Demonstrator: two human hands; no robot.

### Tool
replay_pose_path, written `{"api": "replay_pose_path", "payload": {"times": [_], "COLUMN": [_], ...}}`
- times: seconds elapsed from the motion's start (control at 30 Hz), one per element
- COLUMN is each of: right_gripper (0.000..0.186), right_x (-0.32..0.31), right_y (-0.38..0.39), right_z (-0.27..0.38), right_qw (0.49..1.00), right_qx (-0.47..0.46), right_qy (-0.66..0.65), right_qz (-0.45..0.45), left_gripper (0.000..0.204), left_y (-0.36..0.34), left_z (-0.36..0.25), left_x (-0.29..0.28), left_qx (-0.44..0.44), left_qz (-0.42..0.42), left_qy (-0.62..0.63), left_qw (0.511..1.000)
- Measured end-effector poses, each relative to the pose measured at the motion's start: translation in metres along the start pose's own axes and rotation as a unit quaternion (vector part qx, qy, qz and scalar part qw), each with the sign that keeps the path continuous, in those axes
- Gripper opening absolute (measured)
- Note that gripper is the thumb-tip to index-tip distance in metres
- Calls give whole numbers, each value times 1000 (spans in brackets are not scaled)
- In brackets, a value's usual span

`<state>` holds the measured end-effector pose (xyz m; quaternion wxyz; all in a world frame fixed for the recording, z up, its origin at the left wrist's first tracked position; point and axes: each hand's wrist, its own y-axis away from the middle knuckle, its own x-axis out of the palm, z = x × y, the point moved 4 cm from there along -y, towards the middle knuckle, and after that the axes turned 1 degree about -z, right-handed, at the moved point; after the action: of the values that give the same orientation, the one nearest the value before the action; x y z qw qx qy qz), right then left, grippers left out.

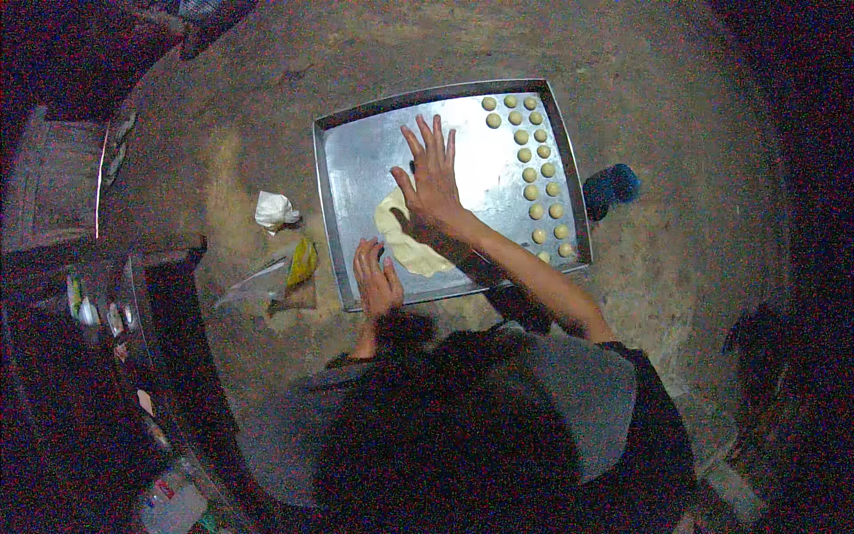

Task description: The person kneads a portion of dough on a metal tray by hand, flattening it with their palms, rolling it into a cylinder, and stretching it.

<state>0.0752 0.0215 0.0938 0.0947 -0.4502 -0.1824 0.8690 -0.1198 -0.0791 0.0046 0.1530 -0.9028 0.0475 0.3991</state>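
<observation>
Nearest, at the lower middle, a dark mass blots out most of the grey garment (605,392); its outline is hard to make out. Left hand (377,278): at the tray's near left edge, fingers loosely extended and close together, nothing visible in its grasp; whether the fingertips touch the dough cannot be told. Off to the left, a clear plastic bag (260,284) lies next to a yellow packet (302,262); contents unreadable.

Dough (414,255): one flattened, irregular pale piece, in the near middle of the metal tray (356,191), partly covered by the right wrist. Right hand (433,185): laid over the dough's upper right side, fingers straight and spread, gripping nothing; underside of palm hidden. White crumpled bundle (276,211) on the floor (227,169), left of the tray; material unclear.

Dough balls (530,192) stand in rough rows along the tray's right side; the nearest one shows only in part. Just beyond the right wall, a dark blue object (614,189), too dim to identify. Farthest, upper left, a bluish shape (206,11), cut off by the frame.
</observation>
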Motion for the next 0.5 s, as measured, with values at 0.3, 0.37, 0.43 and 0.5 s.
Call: {"api": "replay_pose_path", "payload": {"times": [0.3,0.37,0.43,0.5], "right_gripper": [50,48,45,46], "right_x": [64,60,32,15], "right_y": [67,66,52,33], "right_z": [-35,-40,-47,-60], "right_qw": [997,995,982,980], "right_qx": [-43,-5,142,150], "right_qy": [-31,-72,-122,-114], "right_qz": [63,70,22,-59], "left_gripper": [31,32,33,34], "left_y": [-2,2,2,-6], "left_z": [-6,-1,6,6], "left_x": [-2,-1,1,4], "left_qx": [-17,-16,-33,-67], "left_qz": [36,44,40,32], "left_qy": [-7,5,24,54], "left_qw": [999,999,998,996]}}
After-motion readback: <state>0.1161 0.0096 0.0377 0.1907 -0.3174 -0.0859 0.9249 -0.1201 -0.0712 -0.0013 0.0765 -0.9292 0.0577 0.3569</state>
